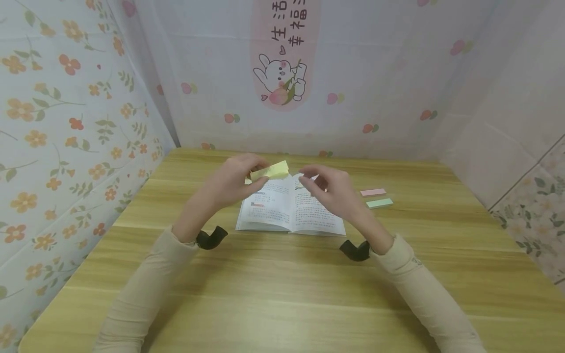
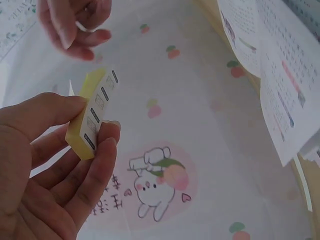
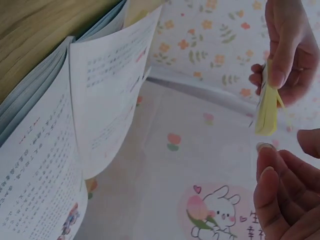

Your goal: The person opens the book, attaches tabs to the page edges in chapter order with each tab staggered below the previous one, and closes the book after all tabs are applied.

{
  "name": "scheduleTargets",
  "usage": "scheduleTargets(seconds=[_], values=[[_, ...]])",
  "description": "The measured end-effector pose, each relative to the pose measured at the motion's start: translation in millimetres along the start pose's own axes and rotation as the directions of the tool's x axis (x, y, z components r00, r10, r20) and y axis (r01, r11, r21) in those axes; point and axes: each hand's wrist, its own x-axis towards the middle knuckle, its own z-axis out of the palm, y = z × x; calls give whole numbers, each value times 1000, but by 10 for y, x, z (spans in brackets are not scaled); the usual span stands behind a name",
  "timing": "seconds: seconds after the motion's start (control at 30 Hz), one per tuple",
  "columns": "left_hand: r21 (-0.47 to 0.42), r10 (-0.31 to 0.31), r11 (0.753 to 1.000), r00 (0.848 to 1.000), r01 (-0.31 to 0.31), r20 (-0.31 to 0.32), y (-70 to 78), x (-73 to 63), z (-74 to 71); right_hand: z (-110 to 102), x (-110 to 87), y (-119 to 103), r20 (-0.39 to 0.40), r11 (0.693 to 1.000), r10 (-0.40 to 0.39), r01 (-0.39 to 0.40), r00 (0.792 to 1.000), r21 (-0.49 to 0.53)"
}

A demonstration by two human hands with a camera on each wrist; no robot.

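Observation:
My left hand (image 1: 234,179) pinches a yellow pad of sticky notes (image 1: 274,170) between thumb and fingers, up over the far part of an open book (image 1: 315,215). In the left wrist view, the pad (image 2: 92,116) turns its white printed backing towards the camera, and a thin sheet sticks out behind it. Across from it, my right hand (image 1: 331,190) hovers with bent fingers. The right wrist view shows that hand's thumb and fingertips (image 3: 267,172) apart, with nothing between them, just short of the pad's end.
Right of the book, a pink sticky-note strip pad (image 1: 373,192) and a green one (image 1: 379,203) lie on the wooden table (image 1: 282,294). Printed cloth (image 1: 375,73) hangs behind the table and along its sides. Black curved pieces (image 1: 212,238) sit at both wrists.

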Motion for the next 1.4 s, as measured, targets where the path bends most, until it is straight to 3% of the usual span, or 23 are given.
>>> scheduleTargets(seconds=[0.2,0.37,0.6,0.93,1.1,1.23,1.4], values=[[25,108,994,994,-108,-7,106,-1,91,-21,-24,-108,-6,999,27,-27,1000,47],[51,203,978,979,-201,-33,141,-1,155,-18,-36,-164,-8,999,14,-13,1000,39],[71,249,967,968,-245,-42,141,-6,224,8,-45,-184,-49,995,-76,79,996,60],[25,215,977,976,-214,-45,116,14,236,11,-50,-203,-149,966,-222,238,964,100],[10,142,990,989,-142,-32,75,7,230,-32,-26,-134,-208,947,-264,293,942,128],[-4,82,997,995,-82,-51,35,3,237,-113,-7,-69,-217,946,-220,262,951,192],[-26,27,999,997,-29,-76,-6,22,266,-247,8,-28,-221,954,-67,127,973,271]])
